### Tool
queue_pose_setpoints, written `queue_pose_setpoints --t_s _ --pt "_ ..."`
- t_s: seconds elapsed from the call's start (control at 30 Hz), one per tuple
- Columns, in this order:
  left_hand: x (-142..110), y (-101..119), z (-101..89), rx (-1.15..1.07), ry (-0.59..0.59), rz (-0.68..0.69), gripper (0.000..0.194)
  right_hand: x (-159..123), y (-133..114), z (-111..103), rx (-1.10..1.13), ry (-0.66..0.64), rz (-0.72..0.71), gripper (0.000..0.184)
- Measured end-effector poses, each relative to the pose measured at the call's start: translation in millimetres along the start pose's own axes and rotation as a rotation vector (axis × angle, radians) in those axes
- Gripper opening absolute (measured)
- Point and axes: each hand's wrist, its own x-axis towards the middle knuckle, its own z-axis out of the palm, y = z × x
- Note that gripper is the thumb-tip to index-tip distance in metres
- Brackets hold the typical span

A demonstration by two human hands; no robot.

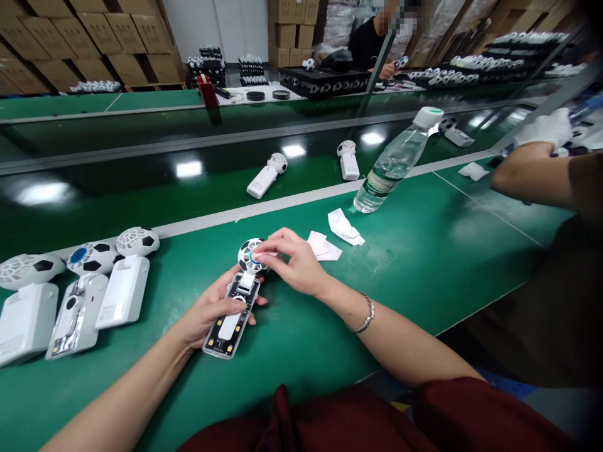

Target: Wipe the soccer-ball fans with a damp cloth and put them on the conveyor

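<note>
My left hand (217, 309) is wrapped round the handle of a small handheld fan (229, 329), thumb on its front. Its handle has a clear cover with a black circuit board and yellow squares under it. The round fan head is patterned like a black and white football. Over the blue centre of that head, my right hand (294, 260) pinches thumb and fingers together. Whatever is between those fingertips is too small to make out. Crumpled white tissue (324, 246) lies just beyond my right wrist, with another piece of tissue (345, 227) farther back.
Three similar fans stand at the left, one with a blue centre (79, 256). Two fans (350, 164) rest on the dark green belt beyond the pale edge strip. A water bottle (391, 164) leans near that strip. At right is a co-worker's gloved hand (546, 129); another person sits across.
</note>
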Motion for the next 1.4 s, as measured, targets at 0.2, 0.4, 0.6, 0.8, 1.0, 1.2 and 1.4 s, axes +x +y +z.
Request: queue_pose_setpoints --t_s 0.2,0.4,0.6,0.8,1.0,1.2,1.4 --pt "25.2 20.0 -12.9 0.068 0.133 0.089 0.057 5.6 21.0 -5.3 -0.105 0.118 0.108 0.017" --pt "112.8 98.7 -63.4 0.463 0.418 0.239 0.054 5.0 32.9 -13.4 -0.103 0.092 0.162 0.022" --pt "92.6 128.8 -82.5 0.861 0.748 0.363 0.092 5.4 45.8 -18.0 -0.154 0.088 0.162 0.024" --pt "-20.2 79.7 -78.4 1.844 1.013 0.074 0.085 0.0 49.0 -15.6 -0.491 -0.186 0.132 0.02" --pt "-40.2 63.7 -83.5 1.773 1.051 -0.138 0.075 -1.6 41.4 -17.4 -0.766 -0.29 0.181 0.021" --pt "-25.0 59.9 -50.0 0.34 0.487 0.085 0.064 4.2 36.9 -20.1 -0.364 0.002 0.098 0.018" --pt "-0.3 16.1 -5.9 -0.101 0.224 -0.015 0.047 4.0 27.3 -14.0 -0.177 0.116 0.049 0.017"
